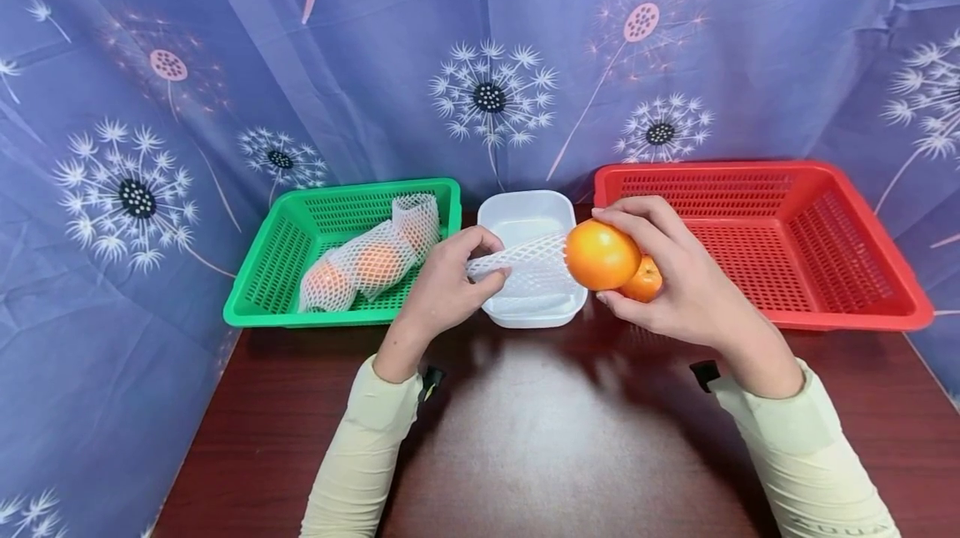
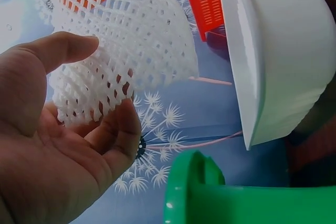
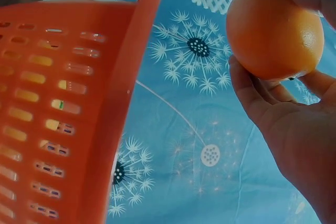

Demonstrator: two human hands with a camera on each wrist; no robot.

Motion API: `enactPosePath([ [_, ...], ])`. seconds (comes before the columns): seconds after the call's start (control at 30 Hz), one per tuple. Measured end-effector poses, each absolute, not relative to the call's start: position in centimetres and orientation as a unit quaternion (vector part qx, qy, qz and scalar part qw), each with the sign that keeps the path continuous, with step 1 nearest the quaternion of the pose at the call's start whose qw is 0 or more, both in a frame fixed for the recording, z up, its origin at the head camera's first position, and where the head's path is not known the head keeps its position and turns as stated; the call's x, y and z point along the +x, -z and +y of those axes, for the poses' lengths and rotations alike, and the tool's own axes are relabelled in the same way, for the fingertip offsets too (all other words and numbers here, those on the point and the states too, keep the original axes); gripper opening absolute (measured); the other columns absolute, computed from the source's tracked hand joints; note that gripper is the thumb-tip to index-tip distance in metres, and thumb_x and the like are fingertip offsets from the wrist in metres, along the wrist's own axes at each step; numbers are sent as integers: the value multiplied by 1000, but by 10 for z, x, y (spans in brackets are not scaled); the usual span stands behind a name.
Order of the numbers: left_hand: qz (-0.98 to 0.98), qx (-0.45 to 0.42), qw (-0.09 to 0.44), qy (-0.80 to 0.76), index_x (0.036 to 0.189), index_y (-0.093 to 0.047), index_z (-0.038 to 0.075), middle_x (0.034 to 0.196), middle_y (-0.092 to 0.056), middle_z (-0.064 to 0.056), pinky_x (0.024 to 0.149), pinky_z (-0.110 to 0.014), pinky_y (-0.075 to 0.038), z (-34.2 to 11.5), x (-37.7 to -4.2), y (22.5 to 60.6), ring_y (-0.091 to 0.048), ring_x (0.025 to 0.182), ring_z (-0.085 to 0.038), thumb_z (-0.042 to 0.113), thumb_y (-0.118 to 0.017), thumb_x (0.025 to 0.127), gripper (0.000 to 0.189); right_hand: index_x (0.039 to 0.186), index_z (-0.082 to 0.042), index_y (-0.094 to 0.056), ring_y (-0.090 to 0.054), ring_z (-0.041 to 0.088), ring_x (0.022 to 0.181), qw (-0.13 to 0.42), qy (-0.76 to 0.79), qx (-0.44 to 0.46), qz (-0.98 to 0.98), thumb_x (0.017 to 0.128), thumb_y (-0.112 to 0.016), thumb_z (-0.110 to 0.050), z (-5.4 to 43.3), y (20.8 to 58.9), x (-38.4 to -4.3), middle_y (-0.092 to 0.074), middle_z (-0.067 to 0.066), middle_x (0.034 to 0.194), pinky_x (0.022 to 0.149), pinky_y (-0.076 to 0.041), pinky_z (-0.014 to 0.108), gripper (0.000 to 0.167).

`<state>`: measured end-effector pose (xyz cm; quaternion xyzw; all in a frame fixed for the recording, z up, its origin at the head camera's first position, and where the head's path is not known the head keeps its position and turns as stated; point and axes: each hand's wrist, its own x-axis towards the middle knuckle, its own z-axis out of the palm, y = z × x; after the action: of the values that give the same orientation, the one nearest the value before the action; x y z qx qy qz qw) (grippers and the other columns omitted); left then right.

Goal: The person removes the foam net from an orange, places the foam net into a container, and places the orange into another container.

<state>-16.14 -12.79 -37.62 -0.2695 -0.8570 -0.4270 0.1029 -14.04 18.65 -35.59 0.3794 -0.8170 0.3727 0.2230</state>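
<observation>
My left hand (image 1: 447, 281) pinches one end of a white foam fruit net (image 1: 531, 254) between thumb and fingers, over a white plastic tub. At the net's other end, my right hand (image 1: 686, 288) grips a bare orange (image 1: 600, 256). The net's edge meets the orange in the head view, and orange colour shows through the mesh (image 2: 126, 19) in the left wrist view. Fingers and thumb hold the orange (image 3: 275, 31) at its sides in the right wrist view. A second orange (image 1: 647, 279) shows just behind the right hand, at the red basket's left end.
On the left, a green basket (image 1: 360, 319) holds several oranges in foam nets (image 1: 378, 265). The white tub (image 1: 534, 319) stands between it and the red basket (image 1: 847, 321) on the right. Baskets and tub stand along the back of a dark wooden table (image 1: 540, 438), before a blue patterned curtain (image 1: 375, 62).
</observation>
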Motion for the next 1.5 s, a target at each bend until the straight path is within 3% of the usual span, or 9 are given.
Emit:
enactPosePath([
  [0.23,-862,-271,96,418,104,-69,12,98,-68,2,82,-33,-51,-128,-166,382,-60,91,-15,10,-80,91,17,145,-6,-62,-56,24,120,221,-374,369,-821,62,-97,-9,189,355,-140,-55,14,139,106,-38,19,90],
  [0.47,-876,-266,75,395,115,-71,11,110,-74,1,91,-35,-54,-127,-170,386,-66,98,-14,16,-78,95,21,144,-7,-63,-56,23,119,223,-378,358,-824,60,-97,-7,192,353,-140,-56,13,138,105,-38,18,91],
  [0.7,-881,-258,56,393,117,-70,11,111,-74,-1,94,-38,-54,-124,-174,393,-67,101,-16,15,-77,96,22,145,-9,-63,-55,23,120,218,-369,344,-835,61,-99,-7,198,352,-138,-56,12,139,104,-38,16,91],
  [0.97,-885,-257,37,388,122,-70,12,116,-74,-3,96,-38,-54,-121,-179,401,-67,104,-17,18,-75,98,25,143,-4,-63,-56,25,120,232,-358,351,-833,59,-96,-3,209,348,-143,-57,16,136,106,-37,13,90],
  [1.5,-896,-245,15,370,127,-70,13,121,-73,-1,101,-38,-52,-119,-184,406,-67,112,-17,21,-74,100,28,147,-11,-62,-54,18,118,190,-313,332,-870,62,-97,-4,229,343,-166,-58,11,133,98,-36,14,92],
])
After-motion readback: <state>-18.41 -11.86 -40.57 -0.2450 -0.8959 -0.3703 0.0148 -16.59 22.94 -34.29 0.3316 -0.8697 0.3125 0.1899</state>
